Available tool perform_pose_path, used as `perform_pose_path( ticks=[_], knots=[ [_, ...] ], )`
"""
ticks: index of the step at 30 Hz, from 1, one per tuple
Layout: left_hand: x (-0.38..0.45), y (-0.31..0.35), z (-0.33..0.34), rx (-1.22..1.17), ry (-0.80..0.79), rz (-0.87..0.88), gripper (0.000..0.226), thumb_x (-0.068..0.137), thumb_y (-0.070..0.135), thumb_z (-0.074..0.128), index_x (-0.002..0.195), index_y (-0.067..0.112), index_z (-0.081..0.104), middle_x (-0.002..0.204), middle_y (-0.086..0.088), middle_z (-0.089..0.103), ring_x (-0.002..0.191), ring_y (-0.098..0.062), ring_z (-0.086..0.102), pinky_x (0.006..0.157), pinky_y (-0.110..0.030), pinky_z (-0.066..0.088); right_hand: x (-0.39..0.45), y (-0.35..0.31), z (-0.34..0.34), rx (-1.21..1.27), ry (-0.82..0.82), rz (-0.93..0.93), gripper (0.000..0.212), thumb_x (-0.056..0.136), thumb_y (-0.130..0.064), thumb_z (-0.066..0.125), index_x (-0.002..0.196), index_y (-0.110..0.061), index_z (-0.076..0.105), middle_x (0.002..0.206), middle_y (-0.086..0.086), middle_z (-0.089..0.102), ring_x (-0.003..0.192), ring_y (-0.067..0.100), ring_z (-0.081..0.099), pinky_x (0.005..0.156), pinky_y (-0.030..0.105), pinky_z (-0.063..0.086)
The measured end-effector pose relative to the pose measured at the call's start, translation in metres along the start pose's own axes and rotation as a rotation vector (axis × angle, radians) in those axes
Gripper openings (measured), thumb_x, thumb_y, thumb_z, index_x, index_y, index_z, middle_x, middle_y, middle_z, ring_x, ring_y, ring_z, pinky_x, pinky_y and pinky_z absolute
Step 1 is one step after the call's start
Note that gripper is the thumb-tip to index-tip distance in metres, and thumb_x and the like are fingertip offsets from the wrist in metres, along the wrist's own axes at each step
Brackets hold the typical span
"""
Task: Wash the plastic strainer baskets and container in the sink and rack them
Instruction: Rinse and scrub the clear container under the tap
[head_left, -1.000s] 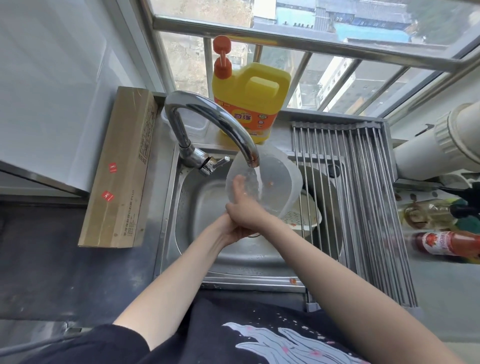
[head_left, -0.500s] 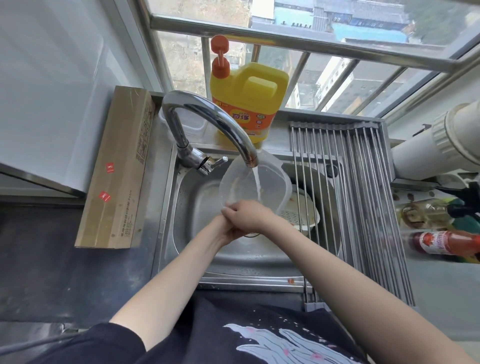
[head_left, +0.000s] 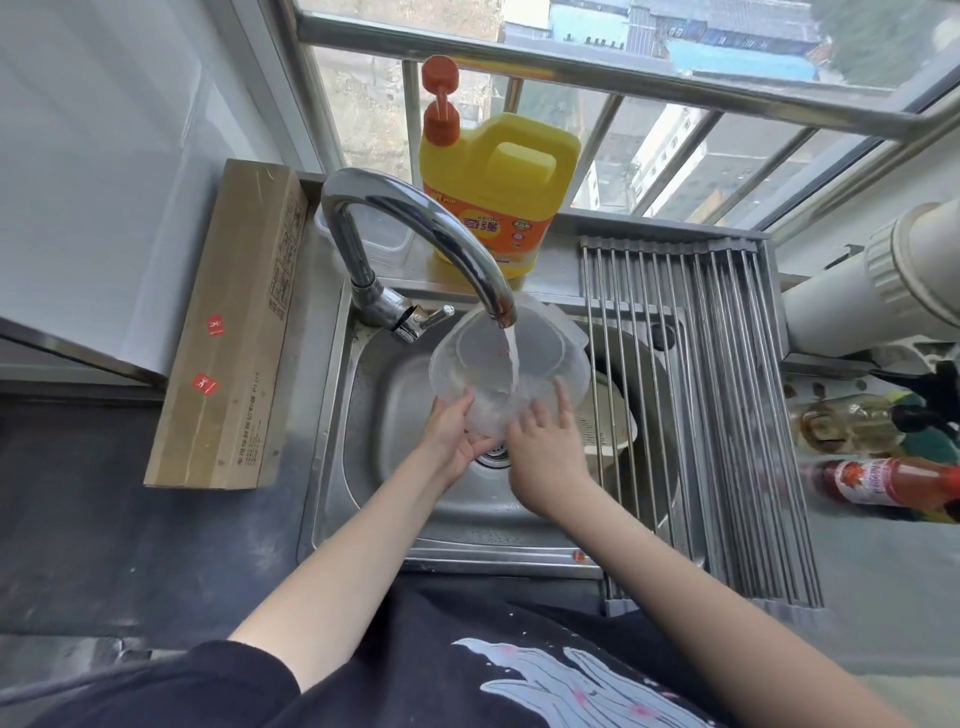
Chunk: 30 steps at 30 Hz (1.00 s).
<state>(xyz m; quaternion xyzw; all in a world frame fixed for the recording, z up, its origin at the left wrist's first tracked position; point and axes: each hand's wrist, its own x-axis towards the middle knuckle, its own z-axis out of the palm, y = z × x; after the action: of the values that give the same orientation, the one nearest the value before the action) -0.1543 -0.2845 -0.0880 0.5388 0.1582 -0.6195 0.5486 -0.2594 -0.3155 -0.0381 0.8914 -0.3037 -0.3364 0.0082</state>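
A clear plastic container (head_left: 483, 358) is tilted under the running tap (head_left: 415, 234) above the steel sink (head_left: 374, 457). Water streams into it. My left hand (head_left: 457, 431) grips its lower left rim from below, thumb over the edge. My right hand (head_left: 545, 441) lies against the lower right rim with its fingers spread and reaching inside. A white strainer basket (head_left: 608, 421) lies in the sink to the right, partly under the rack bars.
A roll-up steel drying rack (head_left: 727, 395) spans the sink's right side. A yellow detergent jug (head_left: 498, 192) stands behind the tap. A long cardboard box (head_left: 234, 332) lies at left. Bottles (head_left: 883, 483) lie on the counter at right.
My hands were clasped together at the container's near rim. They have since separated, left hand to the left rim and right hand to the right, and the container now faces me more.
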Motion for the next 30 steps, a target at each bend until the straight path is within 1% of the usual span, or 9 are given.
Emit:
perform_pose_path(
  ticks=[6,9,12,17,20,23,25,27,30],
  knots=[
    [0.008,0.001,0.009,0.012,0.056,0.125,0.019,0.098,0.036,0.045,0.105,0.018,0.045,0.076,-0.006,0.056,0.066,-0.020,0.058,0.069,-0.037,0.054,0.017,-0.013,0.006,0.726,0.124,-0.155,0.086,0.078,-0.016,0.051,0.152,-0.017,0.007,0.157,0.004,0.024,0.142,0.021,0.027,0.113,0.039,0.018],
    [0.007,0.000,0.005,0.015,0.095,0.112,0.020,0.100,0.035,0.042,0.115,0.022,0.042,0.086,-0.009,0.060,0.069,-0.024,0.063,0.049,-0.034,0.057,0.017,-0.001,0.014,0.506,0.102,-0.161,0.079,0.079,-0.012,0.049,0.150,-0.020,0.016,0.152,-0.001,0.034,0.139,0.016,0.034,0.118,0.043,0.005],
    [0.007,-0.004,0.001,-0.060,0.121,0.068,0.030,0.099,0.032,0.045,0.128,0.023,0.041,0.123,-0.017,0.058,0.100,-0.038,0.063,0.060,-0.051,0.057,0.017,0.011,0.007,0.123,0.120,-0.077,0.047,0.087,-0.018,0.046,0.134,-0.020,0.042,0.139,0.002,0.051,0.138,0.023,0.034,0.109,0.059,-0.019],
    [0.005,-0.003,0.003,-0.065,0.104,0.097,0.032,0.100,0.023,0.044,0.131,0.018,0.041,0.127,-0.013,0.056,0.107,-0.042,0.060,0.068,-0.057,0.053,0.028,0.016,-0.006,-0.176,-0.018,0.174,0.064,0.097,-0.035,0.031,0.151,-0.004,0.013,0.157,0.020,0.008,0.146,0.037,-0.005,0.106,0.055,-0.025],
    [0.002,-0.002,0.010,-0.027,0.130,0.163,0.010,0.099,0.018,0.046,0.108,0.021,0.047,0.104,-0.008,0.061,0.088,-0.029,0.063,0.064,-0.041,0.058,0.028,-0.006,-0.010,0.011,-0.052,0.071,0.061,0.094,-0.031,0.042,0.145,0.000,0.028,0.150,0.022,0.032,0.141,0.037,0.026,0.116,0.049,0.008],
    [0.007,-0.005,0.011,0.139,0.195,0.198,0.008,0.097,0.016,0.047,0.096,0.023,0.045,0.099,-0.014,0.061,0.076,-0.026,0.061,0.062,-0.035,0.054,0.030,-0.011,-0.001,0.530,0.012,-0.113,0.043,0.085,-0.018,0.049,0.128,-0.012,0.046,0.121,0.012,0.061,0.111,0.031,0.058,0.086,0.033,0.040],
    [0.004,-0.006,0.008,0.176,0.190,0.150,0.013,0.096,0.009,0.044,0.103,0.019,0.040,0.097,-0.012,0.060,0.077,-0.028,0.063,0.053,-0.036,0.056,0.029,-0.002,0.012,0.623,0.007,-0.171,0.054,0.081,-0.013,0.048,0.133,-0.018,0.040,0.124,0.007,0.061,0.116,0.029,0.055,0.093,0.035,0.039],
    [0.002,-0.002,0.000,0.250,0.235,0.119,0.025,0.091,0.001,0.040,0.108,0.020,0.041,0.105,-0.011,0.058,0.084,-0.033,0.065,0.049,-0.045,0.057,0.025,0.015,0.025,0.338,-0.010,-0.184,0.063,0.082,-0.012,0.045,0.142,-0.023,0.034,0.139,-0.001,0.052,0.133,0.021,0.042,0.116,0.050,0.010],
    [-0.001,0.002,-0.019,0.709,0.312,0.111,0.031,0.086,0.002,0.035,0.109,0.020,0.046,0.115,-0.009,0.048,0.080,-0.040,0.065,0.043,-0.050,0.054,0.018,0.050,0.030,-0.108,-0.061,-0.194,0.052,0.089,-0.018,0.048,0.140,-0.026,0.043,0.146,-0.005,0.044,0.146,0.014,0.016,0.103,0.064,-0.022]
  ],
)
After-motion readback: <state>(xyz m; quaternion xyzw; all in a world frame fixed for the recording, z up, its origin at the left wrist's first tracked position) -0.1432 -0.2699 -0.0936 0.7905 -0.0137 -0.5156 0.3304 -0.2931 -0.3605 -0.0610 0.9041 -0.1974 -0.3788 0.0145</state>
